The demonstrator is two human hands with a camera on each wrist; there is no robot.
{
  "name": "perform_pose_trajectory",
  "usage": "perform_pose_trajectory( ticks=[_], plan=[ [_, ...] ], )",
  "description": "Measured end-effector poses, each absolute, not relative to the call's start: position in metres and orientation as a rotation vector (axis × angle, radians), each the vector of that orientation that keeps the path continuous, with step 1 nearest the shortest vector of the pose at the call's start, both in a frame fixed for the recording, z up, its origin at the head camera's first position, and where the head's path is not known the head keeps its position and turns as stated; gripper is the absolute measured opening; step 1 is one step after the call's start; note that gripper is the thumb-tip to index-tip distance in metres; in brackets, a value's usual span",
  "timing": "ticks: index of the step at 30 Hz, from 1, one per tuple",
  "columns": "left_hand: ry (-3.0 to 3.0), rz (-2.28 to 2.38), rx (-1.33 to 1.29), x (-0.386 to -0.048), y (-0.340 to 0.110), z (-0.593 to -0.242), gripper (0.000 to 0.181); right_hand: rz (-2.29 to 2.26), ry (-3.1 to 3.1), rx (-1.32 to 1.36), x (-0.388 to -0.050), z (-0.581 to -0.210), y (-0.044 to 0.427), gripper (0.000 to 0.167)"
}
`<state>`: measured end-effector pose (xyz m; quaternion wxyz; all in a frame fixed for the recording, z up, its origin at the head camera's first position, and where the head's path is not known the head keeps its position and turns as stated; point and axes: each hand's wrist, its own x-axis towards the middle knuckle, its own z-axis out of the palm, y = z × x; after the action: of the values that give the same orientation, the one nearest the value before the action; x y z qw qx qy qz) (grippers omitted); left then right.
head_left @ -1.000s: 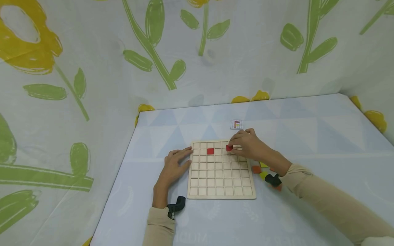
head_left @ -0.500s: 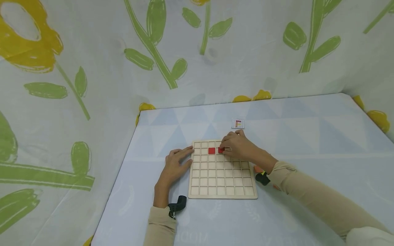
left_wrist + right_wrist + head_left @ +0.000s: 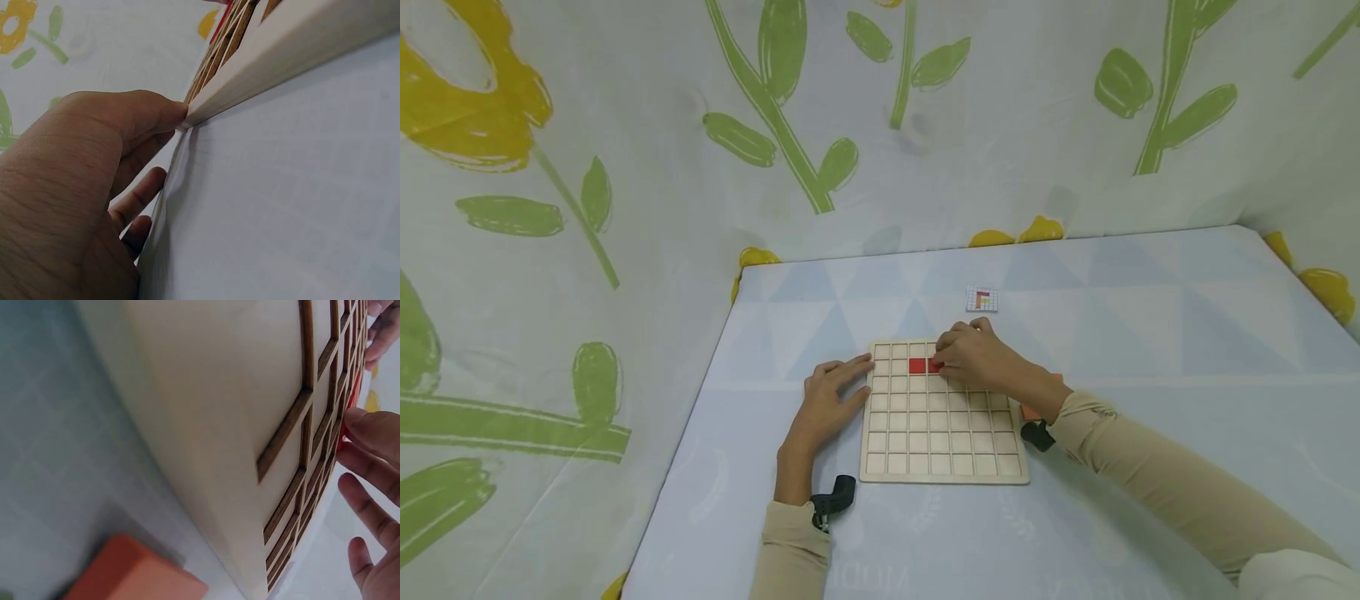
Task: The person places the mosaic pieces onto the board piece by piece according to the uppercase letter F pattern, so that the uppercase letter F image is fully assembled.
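A square wooden grid board lies on the table in the head view. My left hand rests along its left edge with the fingers extended; the left wrist view shows the thumb touching the board's rim. One red square tile sits in a cell of the second row from the far edge. Immediately to its right, my right hand pinches another red square tile between thumb and index finger, at the neighbouring cell. The fingers partly cover that tile. In the right wrist view its red edge shows under the fingertips.
Beyond the board lies a small printed card with a coloured grid pattern. Orange pieces lie right of the board, partly hidden by the right forearm. A black wrist device is on the left wrist. Flower-printed cloth walls enclose the table.
My right hand has moved left across the board with the red tile, up beside the seated red tile. Its forearm now covers more of the loose pieces. My left hand stays in place.
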<state>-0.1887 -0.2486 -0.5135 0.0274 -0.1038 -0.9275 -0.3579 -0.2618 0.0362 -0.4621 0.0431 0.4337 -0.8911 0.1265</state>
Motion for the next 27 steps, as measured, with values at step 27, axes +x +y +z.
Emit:
perform_pose_trajectory(
  ticks=[27],
  plan=[
    [-2.889, -1.103, -0.29, -0.189, -0.248, -0.514, 0.043, 0.532, -2.82, 1.097, -0.244, -0.452, 0.122, 0.019]
  ],
)
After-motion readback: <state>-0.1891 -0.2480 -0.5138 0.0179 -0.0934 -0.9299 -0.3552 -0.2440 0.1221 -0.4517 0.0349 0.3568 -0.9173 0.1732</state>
